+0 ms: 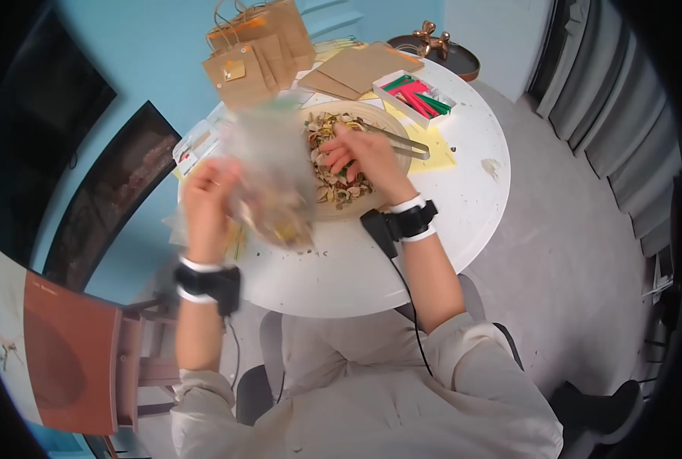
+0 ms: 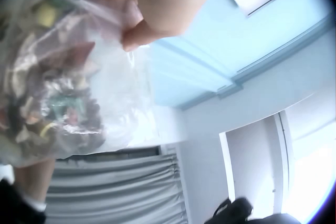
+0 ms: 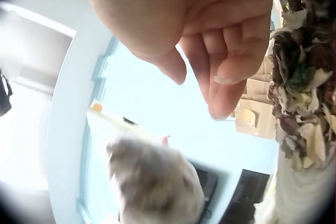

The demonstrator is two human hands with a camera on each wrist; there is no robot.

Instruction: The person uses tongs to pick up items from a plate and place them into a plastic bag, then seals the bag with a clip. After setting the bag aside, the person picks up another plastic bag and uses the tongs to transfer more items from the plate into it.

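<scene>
My left hand [image 1: 209, 200] pinches the side of a clear plastic bag [image 1: 273, 172], blurred in the head view. Through its wall in the left wrist view, dried petals and other potpourri pieces [image 2: 63, 92] show. The bag hangs just left of a wide round bowl [image 1: 393, 122] heaped with potpourri [image 1: 341, 195]. Over the heap is my right hand [image 1: 367, 159], its fingers loosely bent and nothing between them. In the right wrist view the thumb and fingertips stand apart, with the potpourri [image 3: 302, 92] beside them. Metal tongs [image 1: 406, 144] lie across the bowl's right rim.
Behind the bowl, a white box [image 1: 421, 111] holds red and green sticks. Brown paper bags [image 1: 241, 73] stand at the back left, near flat brown paper pieces [image 1: 364, 67]. Yellow sheets [image 1: 436, 153] lie under the bowl's right side. Crumbs dot the round white table [image 1: 471, 199].
</scene>
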